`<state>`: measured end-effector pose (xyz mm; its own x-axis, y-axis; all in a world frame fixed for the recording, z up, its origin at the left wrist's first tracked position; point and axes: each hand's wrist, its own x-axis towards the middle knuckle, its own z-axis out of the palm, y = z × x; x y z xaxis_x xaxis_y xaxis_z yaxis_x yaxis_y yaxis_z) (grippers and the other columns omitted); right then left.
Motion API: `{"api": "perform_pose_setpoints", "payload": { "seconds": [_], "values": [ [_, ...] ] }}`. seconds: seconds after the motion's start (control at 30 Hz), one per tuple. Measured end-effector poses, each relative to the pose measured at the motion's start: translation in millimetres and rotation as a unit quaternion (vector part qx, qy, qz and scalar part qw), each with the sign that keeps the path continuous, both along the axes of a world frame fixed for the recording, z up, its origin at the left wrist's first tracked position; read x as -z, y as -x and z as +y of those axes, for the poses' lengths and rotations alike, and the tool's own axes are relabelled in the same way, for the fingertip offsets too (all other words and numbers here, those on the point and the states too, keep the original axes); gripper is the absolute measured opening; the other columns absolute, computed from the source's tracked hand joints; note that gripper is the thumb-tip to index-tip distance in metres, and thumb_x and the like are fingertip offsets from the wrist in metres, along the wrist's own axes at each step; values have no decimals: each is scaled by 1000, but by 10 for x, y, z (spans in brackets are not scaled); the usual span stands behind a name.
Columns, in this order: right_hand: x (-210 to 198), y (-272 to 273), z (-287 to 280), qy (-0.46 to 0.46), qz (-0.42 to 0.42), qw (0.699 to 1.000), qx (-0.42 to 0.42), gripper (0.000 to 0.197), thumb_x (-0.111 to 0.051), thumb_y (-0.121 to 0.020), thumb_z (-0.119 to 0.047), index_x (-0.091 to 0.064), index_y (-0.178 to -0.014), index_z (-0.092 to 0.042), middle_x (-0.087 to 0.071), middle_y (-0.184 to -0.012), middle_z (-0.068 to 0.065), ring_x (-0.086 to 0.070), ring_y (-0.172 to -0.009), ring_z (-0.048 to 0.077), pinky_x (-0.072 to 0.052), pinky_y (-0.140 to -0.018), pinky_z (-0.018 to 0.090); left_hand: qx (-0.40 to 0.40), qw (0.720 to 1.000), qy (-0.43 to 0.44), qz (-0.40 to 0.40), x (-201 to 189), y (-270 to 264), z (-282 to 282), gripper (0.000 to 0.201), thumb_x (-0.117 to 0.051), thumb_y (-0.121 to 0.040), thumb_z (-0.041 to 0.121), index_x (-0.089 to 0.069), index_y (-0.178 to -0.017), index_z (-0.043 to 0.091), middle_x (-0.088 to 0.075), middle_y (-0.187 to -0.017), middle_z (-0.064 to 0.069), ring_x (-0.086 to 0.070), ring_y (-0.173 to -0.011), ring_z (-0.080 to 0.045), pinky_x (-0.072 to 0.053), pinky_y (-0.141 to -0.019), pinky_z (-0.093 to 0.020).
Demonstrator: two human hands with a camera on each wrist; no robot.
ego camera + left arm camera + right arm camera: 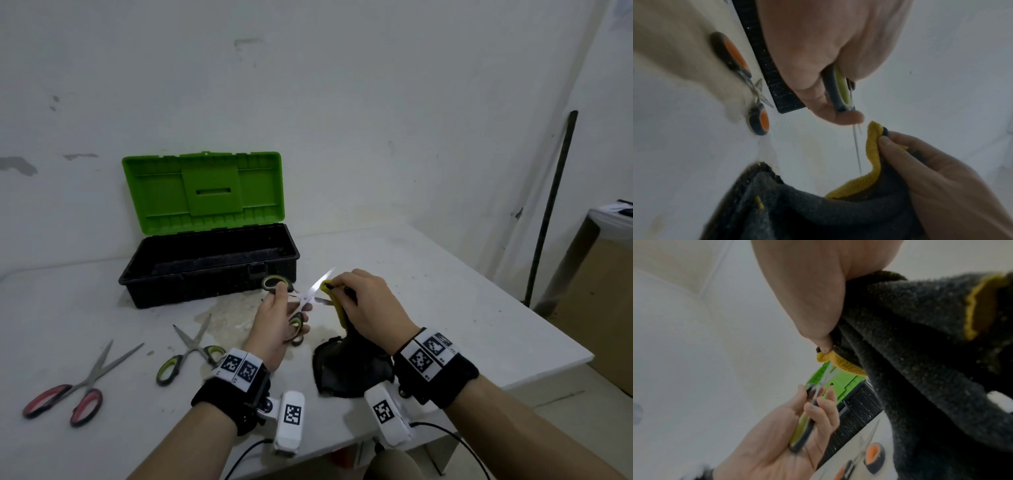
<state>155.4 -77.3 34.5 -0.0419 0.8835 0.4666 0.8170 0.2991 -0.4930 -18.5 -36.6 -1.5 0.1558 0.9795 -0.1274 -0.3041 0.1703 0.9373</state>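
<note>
My left hand (287,308) grips green-and-black scissors (305,298) by the handles, with the blades spread. My right hand (346,291) pinches the yellow hem (337,301) of a dark grey cloth (352,370) and lifts it; the rest of the cloth lies on the white table (445,291). In the head view the hem's tip sits between the two blades. The left wrist view shows a thin blade (857,146) right beside the yellow hem (872,151). In the right wrist view my thumb (824,344) presses on the hem (840,363).
An open toolbox with a green lid (202,192) and an empty black base (209,270) stands behind my hands. Green-handled scissors (191,346) and red-handled scissors (78,387) lie front left. Orange-handled scissors (756,97) lie by the toolbox. A dark pole (551,205) leans at the right.
</note>
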Motion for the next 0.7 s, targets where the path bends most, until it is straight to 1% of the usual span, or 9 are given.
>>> {"api": "perform_pose_setpoints", "payload": {
  "seconds": [0.1, 0.17, 0.27, 0.37, 0.43, 0.47, 0.53, 0.6, 0.7],
  "values": [
    [-36, -61, 47, -16, 18, 1000, 5, 16, -56, -96, -36, -69, -102, -27, -64, -92, -6, -58, -85, 12, -50, -77, 30, 26, 998, 10, 59, -19, 43, -4, 42, -31, -105, 53, -49, -113, 15, -64, -71, -11, -53, -50, -21, -38, -45, -25],
    [-66, -82, 47, -21, 29, 999, 5, 15, -59, -95, -31, -70, -102, -23, -66, -94, -6, -57, -85, 9, -45, -77, 19, 43, 996, 6, 82, -43, 55, -4, 45, -30, -104, 56, -48, -107, 15, -61, -68, -9, -49, -49, -20, -29, -42, -22],
    [-94, -96, 34, -9, 82, 997, 13, 13, -62, -94, -29, -71, -101, -24, -68, -94, -13, -59, -84, 1, -40, -72, 4, 84, 995, 12, 49, -81, 84, -18, 70, -26, -94, 74, -53, -91, 10, -51, -66, -8, -38, -47, -17, -18, -44, -23],
    [-107, -146, 40, 32, 173, 984, 16, 13, -65, -90, -33, -72, -101, -30, -70, -95, -17, -63, -89, -2, -47, -76, 10, 93, 995, 2, -19, -73, 119, 19, 86, -17, -81, 87, -52, -94, 9, -48, -65, -9, -32, -48, -16, -12, -49, -25],
    [-112, -192, 42, 54, 230, 972, 0, 17, -69, -87, -31, -71, -104, -31, -70, -98, -15, -65, -92, 2, -53, -80, 21, 84, 996, -12, -10, -77, 129, 41, 67, -24, -97, 71, -50, -89, 10, -47, -66, -7, -29, -48, -14, -11, -46, -25],
    [-115, -218, 42, 64, 251, 966, -8, 21, -70, -86, -28, -70, -107, -31, -69, -100, -13, -66, -93, 5, -54, -81, 23, 77, 996, -30, 30, -87, 131, 45, 50, -32, -105, 53, -51, -87, 11, -46, -67, -5, -29, -48, -12, -13, -45, -25],
    [-126, -259, 28, 81, 278, 957, -16, 27, -71, -86, -23, -67, -112, -30, -68, -101, -6, -66, -93, 11, -55, -79, 26, 66, 986, -77, 129, -83, 150, 54, 20, -42, -106, 21, -56, -95, 12, -49, -71, -3, -33, -50, -9, -22, -46, -24],
    [-144, -296, 14, 97, 301, 948, -22, 26, -71, -87, -22, -67, -111, -29, -68, -99, 1, -67, -90, 16, -57, -79, 29, 55, 975, -116, 182, -63, 178, 60, 12, -49, -103, 19, -59, -106, 13, -56, -71, 0, -42, -55, -9, -34, -51, -24],
    [-159, -329, -4, 115, 326, 937, -49, 13, -66, -92, -19, -71, -103, -22, -73, -93, 4, -70, -85, 18, -57, -77, 29, 37, 970, -145, 194, -50, 188, 46, 14, -58, -100, 22, -57, -111, 13, -62, -72, -1, -57, -64, -13, -48, -58, -28]
  ]
}}
